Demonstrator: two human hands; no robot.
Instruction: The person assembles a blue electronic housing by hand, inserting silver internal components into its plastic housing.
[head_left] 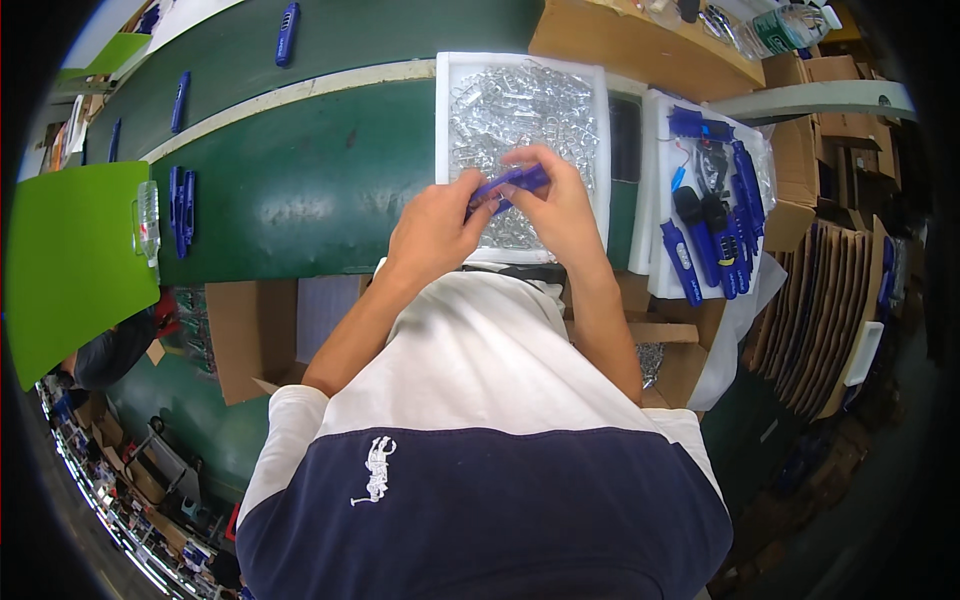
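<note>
Between my hands is a blue plastic casing, held over the near part of a white foam tray. My left hand has its thumb and fingers closed on the casing's left end. At its right end, my right hand pinches with thumb and fingers, the index finger arched above. Whether a small part is also in the fingers, I cannot make out. Small shiny metal pieces, like clips, fill the tray beneath.
On the right, another white foam tray bears blue casings and black-headed blue devices. Blue casings lie at left beside a clear bottle and green board. Blue handles rest on the far belt. Cardboard boxes stand below.
</note>
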